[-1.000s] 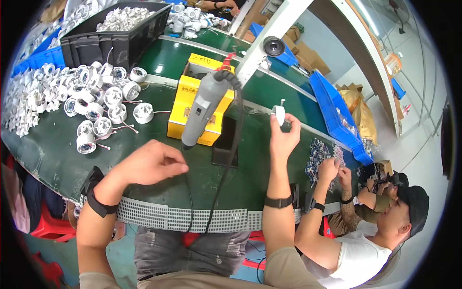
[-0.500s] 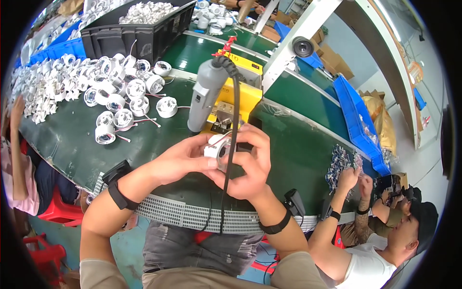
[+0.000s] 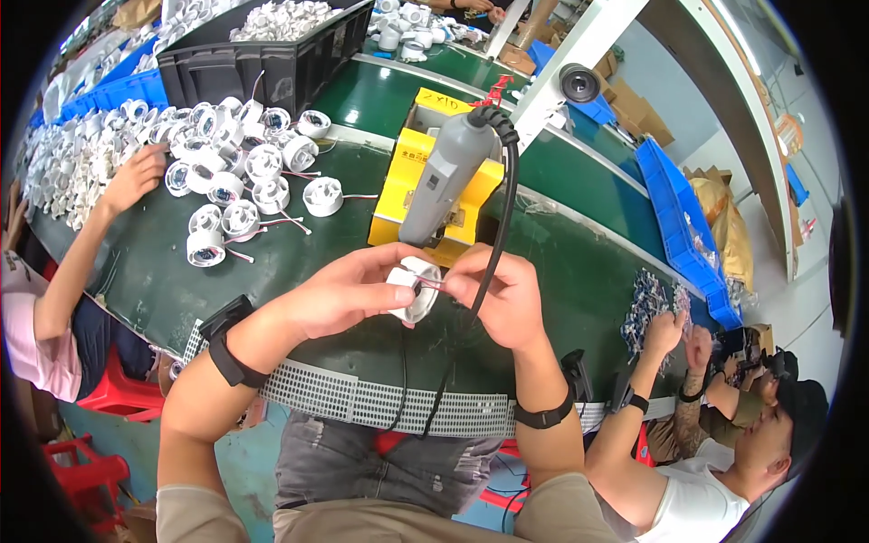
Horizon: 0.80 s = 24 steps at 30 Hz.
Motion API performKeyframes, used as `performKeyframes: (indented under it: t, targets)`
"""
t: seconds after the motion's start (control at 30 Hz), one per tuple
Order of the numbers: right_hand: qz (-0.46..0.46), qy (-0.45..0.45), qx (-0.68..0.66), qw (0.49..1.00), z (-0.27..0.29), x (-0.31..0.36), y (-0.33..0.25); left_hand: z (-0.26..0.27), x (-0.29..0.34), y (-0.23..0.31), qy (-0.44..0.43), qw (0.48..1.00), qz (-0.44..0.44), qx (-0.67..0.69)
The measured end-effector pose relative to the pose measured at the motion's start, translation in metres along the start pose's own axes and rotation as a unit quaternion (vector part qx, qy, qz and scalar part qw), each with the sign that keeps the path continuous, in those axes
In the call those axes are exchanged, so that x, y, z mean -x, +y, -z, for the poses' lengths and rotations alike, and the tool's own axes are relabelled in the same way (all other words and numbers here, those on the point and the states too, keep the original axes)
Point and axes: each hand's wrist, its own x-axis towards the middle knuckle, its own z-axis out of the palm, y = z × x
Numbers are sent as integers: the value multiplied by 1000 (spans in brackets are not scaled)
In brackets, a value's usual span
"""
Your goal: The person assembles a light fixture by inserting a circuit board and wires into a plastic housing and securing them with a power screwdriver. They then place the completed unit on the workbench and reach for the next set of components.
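Observation:
A round white plastic housing (image 3: 422, 309) with a dark centre sits between the thumb and fingers of my left hand (image 3: 348, 294), above the green tabletop. Thin wires (image 3: 431, 282) come out of the housing, and the fingertips of my right hand (image 3: 507, 299) pinch them at its right side. Just beyond my hands hangs a grey electric screwdriver (image 3: 450, 172), tilted, its black cord (image 3: 503, 226) looping down past my right fingers. Behind it stands a yellow boxy machine (image 3: 395, 185), partly hidden by the tool.
Several wired white housings (image 3: 241, 218) lie left, joining a large heap of white parts (image 3: 81, 172). Beyond are a black crate (image 3: 244, 77) and blue bin (image 3: 118, 95). A co-worker's hand (image 3: 134, 181) touches the heap. At right are a wire pile (image 3: 644, 308) and another seated person (image 3: 697, 489).
My right hand has moved from cupping the housing to pinching its wires. The screwdriver and its cord have swung right. At left, a co-worker's hand has come onto the heap.

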Motion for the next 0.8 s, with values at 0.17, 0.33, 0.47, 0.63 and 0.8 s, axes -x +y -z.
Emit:
performKeyframes:
  t: [0.17,0.33,0.47,0.63,0.8]
  targets:
    - [-58,14,-29,998,-2,0,-4,-4,1,2,-1,999,-12,32]
    - [64,5,72,995,0,-6,3,2,-1,1,8,997,-28,76]
    - [162,51,216,961,-12,-6,0,-8,-3,3,28,998,-8,54]
    - [294,100,374,874,-29,-7,-4,-7,-3,0,73,996,-12,44]
    - [334,90,428,835,-33,-6,-6,-7,-2,2,88,996,3,21]
